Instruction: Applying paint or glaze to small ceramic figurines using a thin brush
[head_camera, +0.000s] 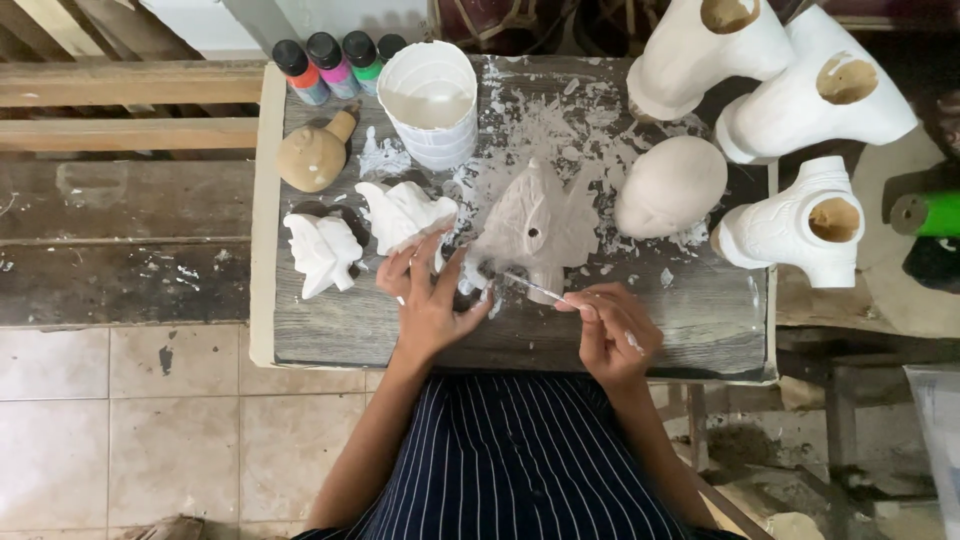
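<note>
While I look down at the grey board (700, 320), my left hand (428, 300) grips a small white plaster piece (470, 275) at the board's front centre. Right hand (612, 335) pinches a thin brush (530, 287), tip near that piece. Nearby: pale fish figure (535, 225), white cup (430, 100), egg-shaped cast (670, 185), paint bottles (335, 62).

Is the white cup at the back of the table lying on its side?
No, the white cup stands upright beside the paint bottles.
</note>
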